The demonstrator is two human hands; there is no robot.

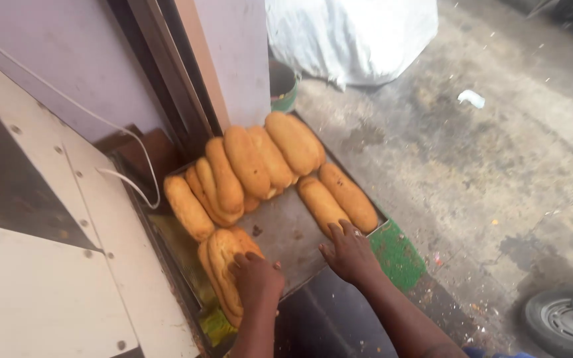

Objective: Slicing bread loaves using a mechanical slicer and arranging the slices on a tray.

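The left hand [256, 278] lies nearest, fingers curled down onto 2 golden bread loaves [225, 265] stacked at the near left corner of a dark metal baking tray [286, 232]. Just beside it, the right hand [351, 252] rests with fingers spread flat, fingertips touching the near end of a loaf pair [338, 199] on the tray's right side. More loaves [247, 166] lean in a row along the far edge. A white sack [349, 33] sits well beyond, on the concrete floor [499, 166].

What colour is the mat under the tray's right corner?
Green mat, seen in the head view.
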